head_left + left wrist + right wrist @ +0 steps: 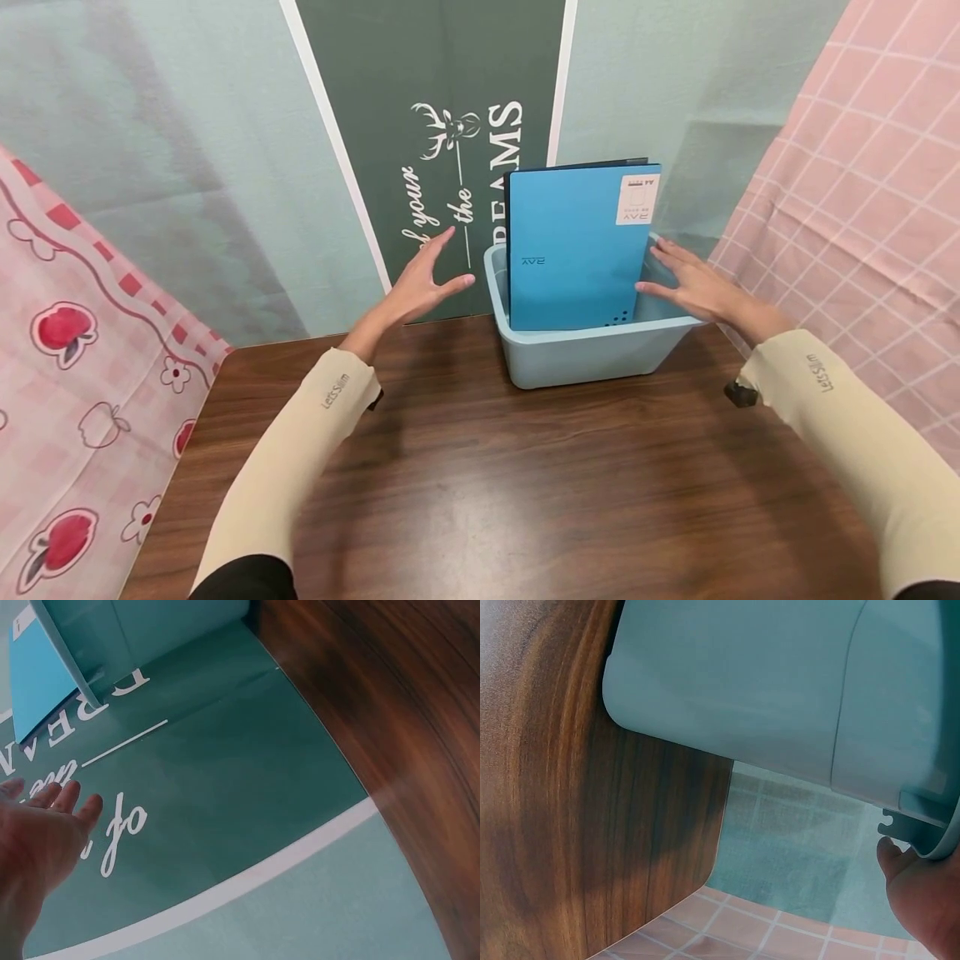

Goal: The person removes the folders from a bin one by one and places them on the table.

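1. Hovering above the bench [525, 483], the left hand [420, 287] holds nothing; its fingers [438, 246] are straight and spread wide, thumb out to the side, palm turned toward the bin.
2. Left hand sits well to the left of the pale blue bin [585, 354], apart from it, in front of the dark green banner [420, 100] with white lettering.
3. Right hand [693, 287] lies at the bin's right rim, fingers [667, 258] extended and loosely spread, flat over the edge; thumb points toward the blue folder [577, 250]. Whether the thumb touches the folder cannot be told from the head view.
4. Blue folder stands upright inside the bin, leaning toward the back, a white label [637, 198] at its upper right corner. A darker folder edge shows just behind it.
5. Bin sits at the far edge of the bench, against the backdrop.
6. Left wrist view adds: open palm with straight fingers [71, 799] over the green banner, the bin's corner [82, 682] and folder [37, 682] far off at upper left.
7. Right wrist view adds: the bin's outer wall [742, 682] from below, and a fingertip [889, 851] pressing up under the rim lip, contact the head view hides.
8. Pink checked cloth [862, 183] hangs at right; apple-print cloth [67, 333] at left.
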Motion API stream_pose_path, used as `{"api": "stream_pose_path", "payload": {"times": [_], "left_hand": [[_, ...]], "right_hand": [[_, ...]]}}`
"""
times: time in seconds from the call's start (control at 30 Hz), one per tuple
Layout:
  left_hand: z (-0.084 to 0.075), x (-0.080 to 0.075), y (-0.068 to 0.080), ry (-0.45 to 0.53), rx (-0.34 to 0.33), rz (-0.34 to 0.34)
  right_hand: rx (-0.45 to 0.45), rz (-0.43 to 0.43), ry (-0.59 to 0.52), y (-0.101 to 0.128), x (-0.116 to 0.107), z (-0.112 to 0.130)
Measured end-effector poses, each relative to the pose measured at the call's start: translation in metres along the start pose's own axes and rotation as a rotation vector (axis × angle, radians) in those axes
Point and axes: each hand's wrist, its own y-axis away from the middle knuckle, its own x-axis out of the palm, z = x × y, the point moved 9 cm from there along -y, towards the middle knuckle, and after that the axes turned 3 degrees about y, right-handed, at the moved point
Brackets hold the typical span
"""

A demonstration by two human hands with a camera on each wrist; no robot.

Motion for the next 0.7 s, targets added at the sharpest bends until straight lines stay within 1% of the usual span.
{"api": "stream_pose_path", "payload": {"times": [0.17, 0.4, 0.7], "left_hand": [[-0.006, 0.005, -0.007, 0.016, 0.001, 0.009], [-0.015, 0.016, -0.023, 0.046, 0.073, 0.027], [-0.019, 0.026, -0.035, 0.096, 0.077, 0.056]], "right_hand": [[-0.002, 0.000, 0.003, -0.001, 0.001, 0.000], [-0.007, -0.002, 0.000, 0.000, 0.001, -0.001], [0.000, 0.006, 0.005, 0.000, 0.001, 0.001]]}}
